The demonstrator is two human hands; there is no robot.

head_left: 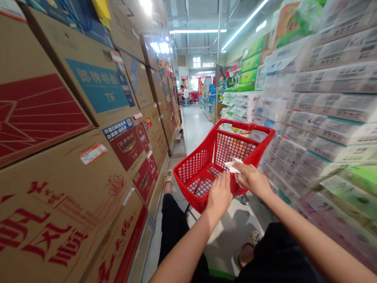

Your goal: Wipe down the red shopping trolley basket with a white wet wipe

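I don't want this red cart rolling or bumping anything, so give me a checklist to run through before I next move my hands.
1. White tissue in the right hand: ok, held at the fingers.
2. Left hand at the near rim of the red cart: ok; how firmly it presses, cannot tell.
3. Cart apart from the cartons on the left: ok, floor shows between.
4. Cart apart from the wrapped packs on the right: cannot tell.
5. Wheels locked: cannot tell.
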